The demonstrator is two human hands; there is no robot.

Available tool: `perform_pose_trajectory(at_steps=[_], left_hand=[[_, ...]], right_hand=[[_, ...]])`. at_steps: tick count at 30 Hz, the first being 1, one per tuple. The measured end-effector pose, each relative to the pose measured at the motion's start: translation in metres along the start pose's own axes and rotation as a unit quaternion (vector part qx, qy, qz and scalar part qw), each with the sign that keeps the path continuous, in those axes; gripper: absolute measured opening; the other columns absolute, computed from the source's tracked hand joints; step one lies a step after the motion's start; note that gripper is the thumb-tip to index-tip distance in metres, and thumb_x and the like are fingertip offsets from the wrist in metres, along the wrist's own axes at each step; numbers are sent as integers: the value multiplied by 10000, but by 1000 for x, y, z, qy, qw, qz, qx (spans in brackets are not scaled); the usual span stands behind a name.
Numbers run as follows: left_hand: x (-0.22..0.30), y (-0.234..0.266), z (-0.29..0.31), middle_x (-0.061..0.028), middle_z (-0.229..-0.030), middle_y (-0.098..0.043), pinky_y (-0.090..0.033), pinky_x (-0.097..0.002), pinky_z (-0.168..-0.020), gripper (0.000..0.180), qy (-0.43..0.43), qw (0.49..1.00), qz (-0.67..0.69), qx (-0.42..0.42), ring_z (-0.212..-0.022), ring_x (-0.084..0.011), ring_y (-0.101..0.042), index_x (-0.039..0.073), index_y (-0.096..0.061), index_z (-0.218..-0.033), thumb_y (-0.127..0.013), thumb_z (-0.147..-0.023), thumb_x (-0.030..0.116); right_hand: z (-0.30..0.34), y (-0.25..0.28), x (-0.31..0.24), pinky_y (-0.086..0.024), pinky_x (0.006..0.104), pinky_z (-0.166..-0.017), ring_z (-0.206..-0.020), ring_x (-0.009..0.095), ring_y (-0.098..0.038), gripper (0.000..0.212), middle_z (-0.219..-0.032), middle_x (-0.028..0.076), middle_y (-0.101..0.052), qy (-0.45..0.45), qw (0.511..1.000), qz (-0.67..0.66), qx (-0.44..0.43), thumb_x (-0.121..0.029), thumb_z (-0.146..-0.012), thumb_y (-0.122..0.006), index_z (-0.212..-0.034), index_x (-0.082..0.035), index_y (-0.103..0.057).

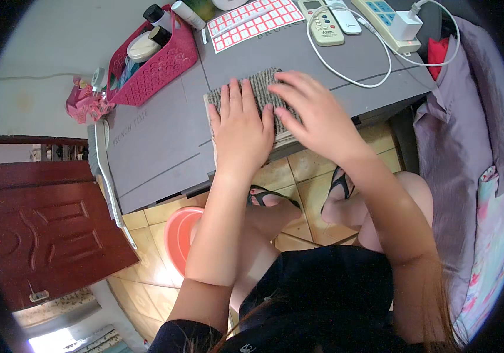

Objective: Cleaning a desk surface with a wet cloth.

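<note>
- From the lower edge of the frame, the left forearm (219, 229) is being extended almost straight up, while the right forearm (393, 206) is being angled inward from the lower right.
- At upper centre, the left hand (243, 138) is being held palm down, flat on the folded grey ribbed cloth (262, 85); its fingers are being pointed toward the top, slightly apart, nothing being pinched between them.
- Just to its right, the right hand (322, 120) is being bent leftward at the cloth's right edge, its fingers being spread and a little blurred; whether the cloth is being touched there cannot be told.
- The cloth is being covered most by the left hand, the nearer of the two, and is lying to the left of the right hand's fingertips; its ribs are being shown running roughly up and down the frame, but its longer axis is being hidden.
- Beneath it, the cloth is being supported by the grey table (163, 147), near the front edge.
- Farther off, a pink basket (166, 69) is being seen at upper left, a looped white cable (364, 87) at upper right.
</note>
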State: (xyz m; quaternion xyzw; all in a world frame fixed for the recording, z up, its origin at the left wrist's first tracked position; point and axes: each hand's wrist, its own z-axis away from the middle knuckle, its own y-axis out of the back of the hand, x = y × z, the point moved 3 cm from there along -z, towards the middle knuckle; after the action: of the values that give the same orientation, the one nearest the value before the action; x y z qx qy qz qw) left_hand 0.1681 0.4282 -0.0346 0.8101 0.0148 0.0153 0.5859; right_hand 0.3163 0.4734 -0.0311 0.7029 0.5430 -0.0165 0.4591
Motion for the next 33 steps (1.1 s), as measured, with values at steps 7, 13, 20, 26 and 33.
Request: perform_pose_trajectory(at_steps=[7,13,20,26,33], left_hand=[[-19,-16,-24,-190,-1546,-341,-199,-559,-1160,624,32,998,39,-40,-1448,-347,-288,17,-355,-1481,-397,-985,392],[-13,-20,-22,-232,-1535,-333,-193,-576,-1154,651,23,999,-26,-17,-1446,-371,-277,-21,-330,-1480,-411,-983,391],[20,0,15,-375,-1508,-234,-214,-635,-1115,719,52,997,21,-46,-1422,-507,-221,-118,-291,-1452,-427,-981,407],[15,2,7,-392,-1491,-252,-236,-635,-1109,735,68,990,0,-126,-1419,-514,-226,-107,-265,-1463,-419,-981,426],[-24,-16,-32,-354,-1512,-266,-176,-620,-1135,795,60,993,40,-89,-1446,-461,-215,-69,-282,-1478,-431,-952,508]], right_hand=[[6,-13,-12,-340,488,-1122,-1325,382,-439,380,-1406,163,-491,34,997,42,-49,-234,-927,-591,-1253,-41,-578],[6,-6,-9,-339,486,-1119,-1301,404,-453,406,-1387,204,-495,9,999,35,-34,-240,-925,-594,-1261,-14,-563],[0,0,-4,-353,475,-1107,-1290,381,-471,388,-1345,211,-533,3,1000,16,-12,-225,-925,-588,-1234,10,-579],[3,-2,-5,-366,474,-1099,-1277,373,-488,382,-1348,200,-535,8,1000,14,-15,-217,-921,-591,-1236,-1,-579],[2,-6,-18,-390,478,-1083,-1226,382,-525,372,-1323,198,-551,27,1000,-13,-8,-220,-919,-594,-1225,-10,-576]])
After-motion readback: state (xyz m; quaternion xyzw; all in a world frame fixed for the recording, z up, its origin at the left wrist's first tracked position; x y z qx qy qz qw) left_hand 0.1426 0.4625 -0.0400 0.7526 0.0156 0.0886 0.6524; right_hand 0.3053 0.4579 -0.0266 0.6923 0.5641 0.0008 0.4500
